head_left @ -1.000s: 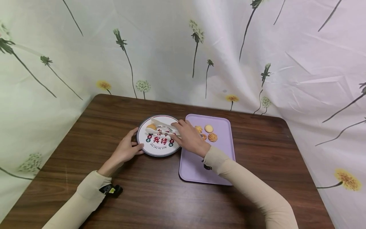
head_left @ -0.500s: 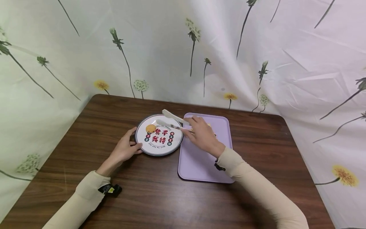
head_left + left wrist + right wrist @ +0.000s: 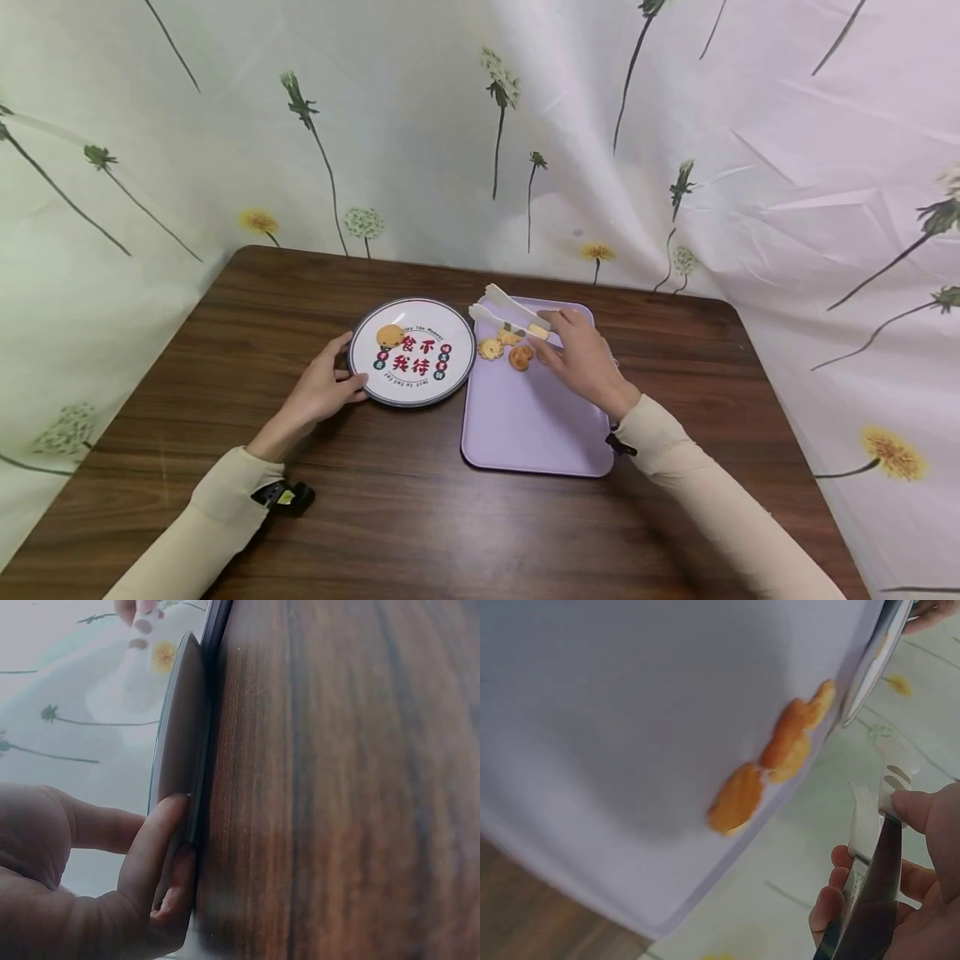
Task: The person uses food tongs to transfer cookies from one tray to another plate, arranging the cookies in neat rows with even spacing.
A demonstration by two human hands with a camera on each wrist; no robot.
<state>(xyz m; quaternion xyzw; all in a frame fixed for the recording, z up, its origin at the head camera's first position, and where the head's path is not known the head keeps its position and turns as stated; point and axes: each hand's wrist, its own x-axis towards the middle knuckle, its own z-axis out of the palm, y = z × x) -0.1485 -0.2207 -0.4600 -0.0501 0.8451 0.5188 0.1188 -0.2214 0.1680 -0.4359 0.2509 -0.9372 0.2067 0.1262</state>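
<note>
My left hand [image 3: 318, 387] grips the left rim of a round white plate [image 3: 367, 360] with red characters and a dark border. In the left wrist view, its fingers [image 3: 154, 844] reach under the plate's edge. One round golden cookie [image 3: 389, 336] lies on the plate's upper left. Over the far part of a lilac tray, my right hand [image 3: 585, 358] holds food tongs [image 3: 517, 308] with white tips and metal arms. Their tips are spread apart with nothing between them. Several cookies [image 3: 491, 349] lie on the tray beneath; the right hand and tongs partly cover that group.
The lilac tray [image 3: 532, 425] lies right beside the plate on a dark wooden table [image 3: 360, 517]. A white curtain [image 3: 420, 125] printed with dandelions hangs behind the table and along its sides.
My right hand has drawn the tongs rightward, from over the plate to over the tray. The golden cookie, earlier beside the tong tips, stays on the plate. My left hand keeps its place.
</note>
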